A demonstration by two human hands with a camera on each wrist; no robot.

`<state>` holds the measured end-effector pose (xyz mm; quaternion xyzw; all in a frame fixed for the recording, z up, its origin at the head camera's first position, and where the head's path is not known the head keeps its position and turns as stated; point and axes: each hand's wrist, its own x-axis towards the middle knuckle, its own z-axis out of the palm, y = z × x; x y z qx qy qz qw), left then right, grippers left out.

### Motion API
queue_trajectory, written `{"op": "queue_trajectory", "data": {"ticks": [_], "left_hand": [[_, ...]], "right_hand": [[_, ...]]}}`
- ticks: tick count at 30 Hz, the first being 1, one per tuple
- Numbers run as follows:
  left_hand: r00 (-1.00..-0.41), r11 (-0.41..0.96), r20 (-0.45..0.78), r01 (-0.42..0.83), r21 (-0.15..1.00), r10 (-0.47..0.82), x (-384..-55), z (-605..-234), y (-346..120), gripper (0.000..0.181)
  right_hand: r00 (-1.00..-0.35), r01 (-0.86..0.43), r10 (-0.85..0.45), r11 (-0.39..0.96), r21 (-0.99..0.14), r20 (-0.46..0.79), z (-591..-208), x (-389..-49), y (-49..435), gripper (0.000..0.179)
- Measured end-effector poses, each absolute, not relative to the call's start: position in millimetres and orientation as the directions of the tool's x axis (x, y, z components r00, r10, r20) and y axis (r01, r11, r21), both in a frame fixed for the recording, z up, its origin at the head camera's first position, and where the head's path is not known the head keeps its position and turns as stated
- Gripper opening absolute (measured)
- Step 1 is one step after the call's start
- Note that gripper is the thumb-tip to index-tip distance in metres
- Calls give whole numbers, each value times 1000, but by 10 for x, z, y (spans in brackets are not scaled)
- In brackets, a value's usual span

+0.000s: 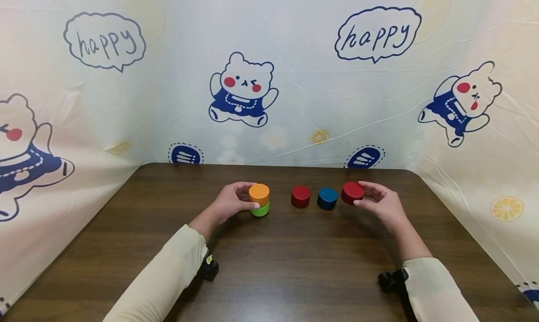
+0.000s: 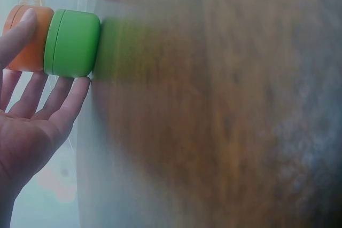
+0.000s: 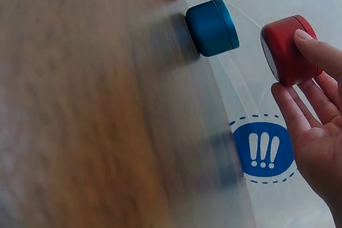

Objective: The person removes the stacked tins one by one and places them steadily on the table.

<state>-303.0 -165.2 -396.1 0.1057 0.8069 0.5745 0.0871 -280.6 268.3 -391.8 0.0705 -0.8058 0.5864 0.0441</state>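
Note:
My left hand (image 1: 229,202) grips a small round orange canister (image 1: 258,194) that sits on top of a green canister (image 1: 260,211). In the left wrist view the thumb presses the side of the orange canister (image 2: 40,38), and the lower fingertips reach along the green canister (image 2: 75,44), whose base meets the table. Pinched between thumb and fingers of my right hand (image 1: 385,205) is a red canister (image 1: 352,193). The right wrist view shows this red canister (image 3: 288,52) raised off the table, its pale underside partly visible. Left of it stands a blue canister (image 1: 327,198).
A second red canister (image 1: 301,196) stands between the blue one and the orange-green stack. All are toward the back of the brown wooden table (image 1: 278,266). A printed cloth (image 1: 303,92) with bears hangs behind and beside it.

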Motion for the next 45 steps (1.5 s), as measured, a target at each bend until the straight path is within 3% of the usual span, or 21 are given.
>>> {"op": "queue_trajectory", "data": {"ticks": [16,32,45], "left_hand": [[-963,308,-22,64,949,268,-3040,-3971,-1655,61],[-966,323,-20,67,944,258,-3048,-3977,-1657,61],[-964,317,-16,72,946,264,-3041,-3968,-1645,61]], "right_hand": [[-984,-178,-73,348,-921,162,-4020,-2917,2791,69],[-991,-107,-121,533,-839,50,-4069,-3036,2823,70],[-986,-94,-166,574,-814,-3,-4086,-3104,2811,70]]}}
